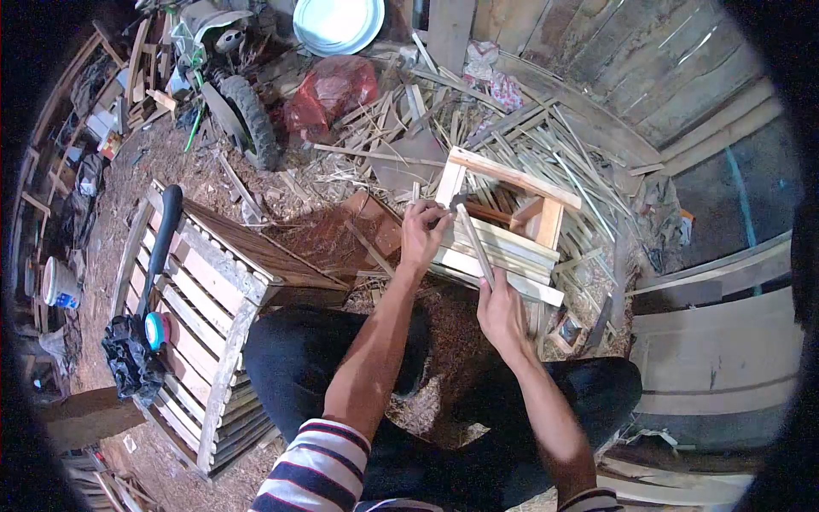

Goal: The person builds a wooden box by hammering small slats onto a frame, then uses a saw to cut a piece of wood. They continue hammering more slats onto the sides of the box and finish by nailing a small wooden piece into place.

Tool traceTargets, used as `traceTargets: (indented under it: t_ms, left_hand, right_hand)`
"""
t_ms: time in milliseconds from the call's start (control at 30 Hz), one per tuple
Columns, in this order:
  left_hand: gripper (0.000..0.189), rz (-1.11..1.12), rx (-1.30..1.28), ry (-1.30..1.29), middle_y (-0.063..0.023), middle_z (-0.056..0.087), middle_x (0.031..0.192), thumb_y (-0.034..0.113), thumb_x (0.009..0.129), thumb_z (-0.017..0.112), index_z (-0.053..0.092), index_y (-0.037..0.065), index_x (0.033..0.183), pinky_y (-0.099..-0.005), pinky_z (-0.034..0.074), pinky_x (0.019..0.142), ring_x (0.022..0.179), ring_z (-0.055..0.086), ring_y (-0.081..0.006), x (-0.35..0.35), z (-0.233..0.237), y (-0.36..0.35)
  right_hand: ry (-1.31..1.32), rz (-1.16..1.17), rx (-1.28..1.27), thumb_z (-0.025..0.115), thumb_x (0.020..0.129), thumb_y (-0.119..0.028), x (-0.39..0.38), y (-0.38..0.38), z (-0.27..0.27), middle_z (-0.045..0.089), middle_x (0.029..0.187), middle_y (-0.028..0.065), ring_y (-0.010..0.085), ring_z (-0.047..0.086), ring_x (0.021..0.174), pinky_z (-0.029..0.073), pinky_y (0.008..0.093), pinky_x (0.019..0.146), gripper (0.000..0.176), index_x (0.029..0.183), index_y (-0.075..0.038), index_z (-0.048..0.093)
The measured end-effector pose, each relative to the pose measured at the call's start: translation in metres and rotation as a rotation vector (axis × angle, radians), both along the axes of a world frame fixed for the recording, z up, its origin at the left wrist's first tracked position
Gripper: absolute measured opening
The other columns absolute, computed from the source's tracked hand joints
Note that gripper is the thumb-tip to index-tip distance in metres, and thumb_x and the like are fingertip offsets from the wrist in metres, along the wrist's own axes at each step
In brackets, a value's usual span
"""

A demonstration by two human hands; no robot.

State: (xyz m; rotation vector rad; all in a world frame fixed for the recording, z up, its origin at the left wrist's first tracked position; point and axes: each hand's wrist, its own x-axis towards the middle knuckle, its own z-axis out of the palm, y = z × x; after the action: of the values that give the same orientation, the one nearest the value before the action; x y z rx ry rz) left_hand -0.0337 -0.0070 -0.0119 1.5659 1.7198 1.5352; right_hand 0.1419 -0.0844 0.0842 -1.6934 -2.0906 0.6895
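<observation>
A small half-built wooden crate (512, 243) lies on the sawdust floor in front of my knees, with several pale slats across its side. A thin wooden slat (474, 239) lies slanted over it. My right hand (503, 314) grips the slat's lower end. My left hand (424, 232) is curled at the slat's upper end, fingertips pinched against the crate's corner post (450, 183). Whether it also holds something small there is hidden by the fingers.
A larger slatted crate (200, 299) stands to my left, with a black-handled tool (162, 239), a blue tape roll (155, 330) and a black bag (128, 358) on it. Beyond lie a pile of wood strips (529, 141), a red bag (333, 85), a wheel (253, 119) and a white basin (337, 21).
</observation>
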Motion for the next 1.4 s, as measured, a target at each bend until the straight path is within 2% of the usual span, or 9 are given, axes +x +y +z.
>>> traceTargets:
  t_ms: [233,333,533,633,933,1000,1100,1167,1400]
  left_hand:
    - [0.015,0.019,0.020,0.004,-0.0097,0.062,0.093,0.017,0.076,0.070,0.072,0.005,0.084,-0.0373,0.044,0.081,0.090,0.054,-0.0283,0.003,0.006,-0.005]
    - [0.016,0.007,0.028,0.008,-0.0096,0.062,0.093,0.018,0.077,0.070,0.072,0.004,0.085,-0.0376,0.044,0.082,0.090,0.053,-0.0285,0.001,0.004,-0.003]
    - [0.017,0.027,0.025,0.019,-0.0097,0.063,0.092,0.019,0.077,0.070,0.072,0.004,0.084,-0.0377,0.043,0.082,0.090,0.053,-0.0286,0.003,0.001,-0.002]
    - [0.016,0.030,0.012,0.023,-0.0096,0.063,0.092,0.019,0.076,0.071,0.072,0.004,0.083,-0.0374,0.044,0.081,0.089,0.054,-0.0282,0.002,0.000,-0.002]
    - [0.014,0.041,0.039,0.001,-0.0104,0.064,0.090,0.015,0.075,0.070,0.070,0.002,0.080,-0.0375,0.045,0.079,0.087,0.056,-0.0289,0.002,0.002,-0.003]
    - [0.014,0.020,0.049,-0.028,-0.0107,0.064,0.089,0.015,0.076,0.070,0.070,0.002,0.080,-0.0381,0.044,0.080,0.086,0.056,-0.0294,0.002,0.003,0.001]
    - [0.019,0.020,-0.023,-0.041,-0.0100,0.064,0.091,0.017,0.076,0.070,0.069,0.000,0.084,-0.0354,0.045,0.081,0.091,0.057,-0.0272,0.003,-0.001,-0.001]
    - [0.017,0.058,0.038,0.045,-0.0101,0.063,0.090,0.016,0.076,0.070,0.069,0.001,0.084,-0.0354,0.045,0.080,0.090,0.057,-0.0275,0.003,-0.001,-0.001]
    - [0.013,0.043,0.024,-0.004,-0.0109,0.065,0.094,0.012,0.075,0.071,0.069,0.001,0.082,-0.0359,0.045,0.081,0.091,0.059,-0.0282,0.003,-0.006,0.001]
  right_hand:
    - [0.001,0.023,0.044,0.048,0.093,-0.013,-0.001,-0.001,0.004,0.059,0.083,0.0319,0.0478,0.060,0.070,0.049,0.0529,0.057,0.019,0.097,0.005,0.046]
    - [-0.087,0.027,-0.004,0.047,0.094,-0.013,-0.001,-0.001,0.005,0.059,0.085,0.0318,0.0472,0.060,0.071,0.049,0.0524,0.057,0.018,0.098,0.004,0.045]
    - [-0.059,0.027,0.019,0.049,0.093,-0.014,-0.001,0.000,0.002,0.059,0.082,0.0299,0.0464,0.060,0.070,0.049,0.0523,0.057,0.019,0.098,0.004,0.044]
    - [-0.087,0.031,-0.047,0.049,0.093,-0.014,0.001,0.001,-0.007,0.060,0.081,0.0289,0.0466,0.060,0.069,0.049,0.0525,0.057,0.019,0.097,0.003,0.044]
    - [-0.056,0.034,0.064,0.049,0.092,-0.014,0.002,0.001,-0.013,0.060,0.079,0.0285,0.0467,0.060,0.067,0.049,0.0535,0.056,0.018,0.096,0.003,0.044]
    - [-0.086,0.032,-0.013,0.050,0.093,-0.014,0.002,0.004,-0.008,0.060,0.079,0.0283,0.0470,0.060,0.067,0.049,0.0532,0.056,0.018,0.096,0.003,0.043]
    - [-0.048,-0.009,-0.036,0.050,0.092,-0.014,-0.003,0.003,0.003,0.059,0.079,0.0279,0.0469,0.060,0.068,0.049,0.0530,0.057,0.018,0.096,0.003,0.045]
    - [-0.041,0.001,-0.010,0.051,0.092,-0.013,-0.003,0.001,-0.004,0.059,0.079,0.0278,0.0468,0.060,0.069,0.050,0.0525,0.057,0.018,0.094,0.004,0.045]
    - [-0.048,0.021,0.014,0.050,0.092,-0.013,-0.003,0.004,-0.002,0.059,0.077,0.0282,0.0466,0.060,0.066,0.049,0.0518,0.055,0.019,0.096,0.004,0.043]
